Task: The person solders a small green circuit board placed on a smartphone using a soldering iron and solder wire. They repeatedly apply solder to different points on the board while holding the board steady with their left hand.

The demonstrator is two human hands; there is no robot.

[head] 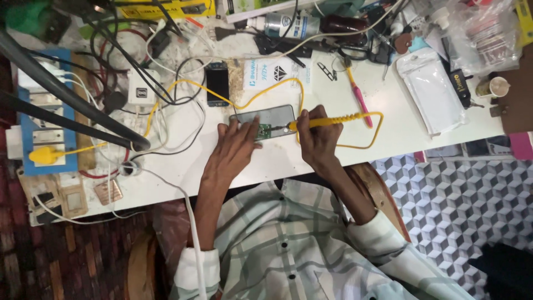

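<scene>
Shirt: pale checked shirt (288, 250) with dark buttons lies nearest the lens, sleeves pushed back from both forearms.
Left hand: the left hand (239, 145) lies flat with fingers spread on the near end of an opened phone (265, 122), pressing it down rather than gripping it.
Right hand: the right hand (316, 136) is closed around a yellow-handled soldering iron (333, 120), held like a pen, its tip pointing left at the phone's exposed green circuit board (265, 131).
Phone: it lies face down on the white counter (388, 133), just beyond the near edge, between the two hands.
Cord: a yellow cable (244, 103) loops from the iron's handle over the counter to a yellow plug (41, 155) on a blue socket board (47, 111) at the left.
Progress: the phone is already opened and the board bared; the iron's tip is at the board — I judge the work mid-way, with closing up not yet done.
Further back: a second, small dark phone (217, 83), a pink toothbrush (359, 100), a clear plastic pouch (430, 91), a small cup (498, 87) and tangled black and white wires.
Hard to make out: the exact spot under the tip is too small to see; a dark lamp arm (66, 91) crosses the left side; the far clutter is cut off by the top edge.
</scene>
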